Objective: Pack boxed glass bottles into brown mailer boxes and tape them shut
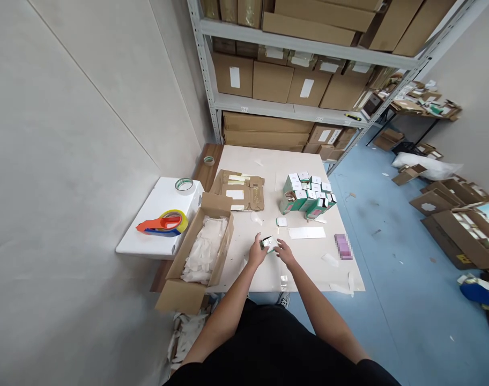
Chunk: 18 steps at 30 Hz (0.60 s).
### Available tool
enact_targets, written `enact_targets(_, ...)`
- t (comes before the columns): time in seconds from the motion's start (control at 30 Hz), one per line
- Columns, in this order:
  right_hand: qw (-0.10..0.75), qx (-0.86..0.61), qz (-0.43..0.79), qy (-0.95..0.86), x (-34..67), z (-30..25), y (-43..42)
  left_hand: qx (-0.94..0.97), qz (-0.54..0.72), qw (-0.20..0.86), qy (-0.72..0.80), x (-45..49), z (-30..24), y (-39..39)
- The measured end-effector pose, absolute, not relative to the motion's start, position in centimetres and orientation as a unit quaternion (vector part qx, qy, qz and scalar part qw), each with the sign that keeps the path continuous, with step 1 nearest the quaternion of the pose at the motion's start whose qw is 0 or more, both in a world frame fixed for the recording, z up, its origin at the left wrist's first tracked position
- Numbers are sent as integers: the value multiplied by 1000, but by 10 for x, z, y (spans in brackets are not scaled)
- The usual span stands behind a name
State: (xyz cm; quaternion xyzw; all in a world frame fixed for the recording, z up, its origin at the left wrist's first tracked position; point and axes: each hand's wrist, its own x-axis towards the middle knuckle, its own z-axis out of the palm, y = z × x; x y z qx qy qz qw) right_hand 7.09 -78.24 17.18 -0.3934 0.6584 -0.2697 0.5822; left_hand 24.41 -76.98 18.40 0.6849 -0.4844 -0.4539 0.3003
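Both hands meet over the near part of the white table (268,161). My left hand (256,253) is closed around a small green and white box (268,244), and my right hand (284,252) touches the same box from the right with curled fingers. A small white label (282,221) and a long white paper strip (307,232) lie just beyond the hands. Farther back stands a cluster of several green and white boxes (306,195).
An open cardboard carton (202,246) with white bags sits at the table's left edge. A tape dispenser (164,223) and a tape roll (184,185) rest on a white side stand. Flattened cardboard (238,190) lies behind. Shelves (293,110) hold cartons; more cartons cover the blue floor, right.
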Motion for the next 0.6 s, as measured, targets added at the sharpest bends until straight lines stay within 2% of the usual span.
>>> enact_targets(0.27,596,-392,-204,670,56,161,-781,629,-617,371,-292,231,160,-758)
enact_targets(0.6,619,-356,-168,680,32,107,-730,643,-665,351,-145,194,122,-701)
